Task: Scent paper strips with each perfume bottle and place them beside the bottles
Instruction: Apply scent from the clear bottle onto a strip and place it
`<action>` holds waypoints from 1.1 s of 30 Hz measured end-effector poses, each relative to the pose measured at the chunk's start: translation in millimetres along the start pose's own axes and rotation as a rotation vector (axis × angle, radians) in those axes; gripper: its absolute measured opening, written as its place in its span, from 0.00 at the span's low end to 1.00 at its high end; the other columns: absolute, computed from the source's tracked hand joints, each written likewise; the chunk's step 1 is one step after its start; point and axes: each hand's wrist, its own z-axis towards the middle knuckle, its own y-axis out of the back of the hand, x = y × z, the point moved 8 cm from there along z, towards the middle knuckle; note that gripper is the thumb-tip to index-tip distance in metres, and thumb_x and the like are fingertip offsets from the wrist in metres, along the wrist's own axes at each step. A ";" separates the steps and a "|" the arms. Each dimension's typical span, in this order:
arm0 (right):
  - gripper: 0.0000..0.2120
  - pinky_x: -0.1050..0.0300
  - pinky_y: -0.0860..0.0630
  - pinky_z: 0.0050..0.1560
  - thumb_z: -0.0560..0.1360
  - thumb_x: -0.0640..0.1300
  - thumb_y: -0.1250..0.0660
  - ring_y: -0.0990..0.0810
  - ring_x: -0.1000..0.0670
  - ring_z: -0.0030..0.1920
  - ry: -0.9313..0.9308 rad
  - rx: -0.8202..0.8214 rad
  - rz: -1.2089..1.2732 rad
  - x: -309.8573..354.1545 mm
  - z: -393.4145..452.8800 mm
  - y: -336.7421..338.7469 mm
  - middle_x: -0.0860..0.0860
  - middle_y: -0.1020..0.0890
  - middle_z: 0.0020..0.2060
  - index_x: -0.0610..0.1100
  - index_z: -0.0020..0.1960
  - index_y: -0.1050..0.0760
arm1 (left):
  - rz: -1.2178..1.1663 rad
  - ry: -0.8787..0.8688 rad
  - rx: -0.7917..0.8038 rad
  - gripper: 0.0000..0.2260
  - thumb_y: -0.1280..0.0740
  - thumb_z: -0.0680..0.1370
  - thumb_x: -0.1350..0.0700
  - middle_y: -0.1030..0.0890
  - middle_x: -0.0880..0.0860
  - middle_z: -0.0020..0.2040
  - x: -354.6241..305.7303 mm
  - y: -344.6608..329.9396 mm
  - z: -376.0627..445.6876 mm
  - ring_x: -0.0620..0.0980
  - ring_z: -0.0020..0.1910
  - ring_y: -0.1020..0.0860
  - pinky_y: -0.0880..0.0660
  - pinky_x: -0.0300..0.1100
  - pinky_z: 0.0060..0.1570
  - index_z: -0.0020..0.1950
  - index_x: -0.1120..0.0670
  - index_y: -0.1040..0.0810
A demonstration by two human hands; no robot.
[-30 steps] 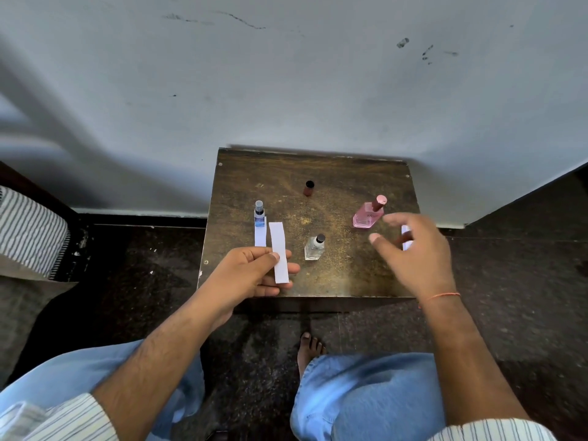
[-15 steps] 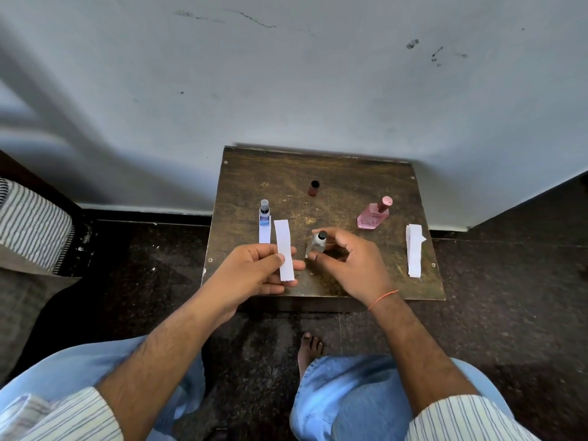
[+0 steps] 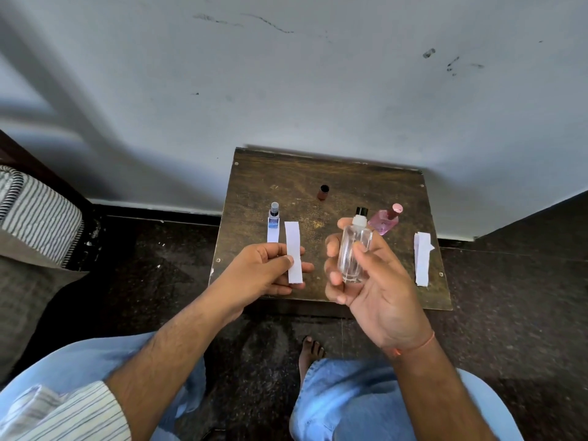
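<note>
So the person's sitting in front of a small scuffed wooden desk pushed up against a white wall. Their right hand is wrapped around a clear glass perfume bottle, fingers curled round the left side and thumb pressed on the front. It's lifted off the desk, upright with a slight tilt, its black spray top at the upper end. The left hand pinches a white paper strip between thumb and fingers, low down on the strip, so most of it sticks up toward the wall. Strip and bottle are near each other but not touching, both over the front edge of the desk.

On the desk itself: a small blue-labelled spray bottle stands toward the left edge, with another paper strip lying right in front of it, touching or nearly so. A pink perfume bottle with a pink cap sits just behind the lifted one, right of centre. A little dark red cap stands alone toward the back, open end up. Along the right edge near the front corner there's a small stack of spare paper strips.

There's an orange thread around the right wrist, plus blue jeans, striped cuffs and a bare foot on the dark floor under the desk. A striped cushion pokes in at the left.
</note>
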 end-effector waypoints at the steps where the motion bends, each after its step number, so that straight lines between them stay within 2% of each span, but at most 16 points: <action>1: 0.16 0.55 0.34 0.32 0.81 0.43 0.38 0.26 0.48 0.39 -0.011 0.001 0.005 0.0 0.9 0.5 0.45 0.21 0.48 0.44 0.68 0.25 | 0.003 0.000 0.004 0.11 0.40 0.89 0.58 0.10 0.49 0.56 0.3 -0.6 -0.1 0.51 0.53 0.11 0.16 0.41 0.53 0.66 0.52 0.19; 4: 0.18 0.54 0.39 0.31 0.81 0.46 0.39 0.27 0.49 0.40 -0.042 -0.036 -0.054 -1.1 6.0 7.5 0.47 0.24 0.45 0.43 0.69 0.23 | 0.010 0.001 0.011 0.11 0.40 0.89 0.59 0.10 0.48 0.56 0.3 -2.4 0.5 0.52 0.53 0.11 0.16 0.39 0.51 0.67 0.52 0.19; 8: 0.25 0.53 0.30 0.34 0.83 0.54 0.41 0.24 0.49 0.44 -0.074 -0.060 -0.101 -1.4 15.7 16.8 0.46 0.23 0.49 0.42 0.75 0.25 | 0.024 0.000 0.022 0.11 0.39 0.89 0.58 0.10 0.49 0.57 1.9 -7.5 3.3 0.53 0.54 0.11 0.16 0.41 0.52 0.66 0.53 0.19; 12: 0.22 0.51 0.25 0.39 0.85 0.51 0.41 0.21 0.47 0.46 -0.075 -0.081 -0.158 -0.6 20.3 23.1 0.43 0.21 0.49 0.42 0.75 0.23 | 0.038 -0.003 0.026 0.11 0.39 0.89 0.59 0.10 0.50 0.56 2.9 -13.1 7.6 0.53 0.53 0.11 0.16 0.43 0.53 0.65 0.54 0.18; 16: 0.21 0.49 0.18 0.43 0.82 0.48 0.32 0.18 0.45 0.48 -0.077 -0.105 -0.217 -0.8 21.7 25.5 0.43 0.18 0.48 0.39 0.70 0.25 | 0.034 0.001 0.015 0.11 0.39 0.88 0.59 0.09 0.51 0.52 4.0 -16.5 9.7 0.53 0.52 0.11 0.16 0.44 0.54 0.63 0.54 0.17; 20: 0.17 0.52 0.23 0.40 0.81 0.47 0.30 0.21 0.46 0.47 -0.058 -0.094 -0.298 2.9 23.9 25.3 0.45 0.16 0.56 0.43 0.67 0.26 | 0.037 -0.001 0.019 0.11 0.39 0.89 0.59 0.10 0.51 0.55 3.7 -18.2 11.0 0.55 0.54 0.11 0.17 0.45 0.54 0.65 0.54 0.18; 22: 0.16 0.54 0.27 0.39 0.81 0.48 0.29 0.23 0.48 0.46 -0.051 -0.095 -0.345 3.3 24.5 26.9 0.47 0.16 0.53 0.45 0.66 0.27 | 0.043 -0.005 0.023 0.11 0.39 0.89 0.59 0.10 0.51 0.57 4.0 -18.8 11.6 0.55 0.55 0.11 0.16 0.46 0.55 0.65 0.54 0.18; 25: 0.17 0.54 0.29 0.40 0.84 0.49 0.31 0.25 0.51 0.46 -0.050 -0.125 -0.391 1.9 25.7 32.6 0.49 0.19 0.49 0.47 0.71 0.25 | 0.041 0.000 0.027 0.12 0.39 0.89 0.59 0.10 0.50 0.58 5.5 -19.2 12.3 0.56 0.56 0.11 0.16 0.45 0.55 0.67 0.54 0.19; 29: 0.24 0.55 0.28 0.40 0.83 0.55 0.34 0.24 0.51 0.48 -0.084 -0.183 -0.338 -0.6 27.3 41.0 0.50 0.19 0.49 0.49 0.77 0.26 | 0.023 0.006 0.026 0.12 0.39 0.89 0.59 0.10 0.50 0.58 6.8 -19.4 13.1 0.57 0.56 0.12 0.16 0.44 0.54 0.67 0.52 0.19; 33: 0.26 0.55 0.23 0.41 0.80 0.53 0.33 0.20 0.51 0.50 -0.063 -0.154 -0.385 1.2 28.0 39.8 0.51 0.17 0.50 0.48 0.77 0.25 | 0.024 -0.001 0.028 0.12 0.39 0.89 0.59 0.10 0.50 0.57 7.3 -19.3 13.2 0.57 0.56 0.11 0.17 0.46 0.55 0.68 0.52 0.19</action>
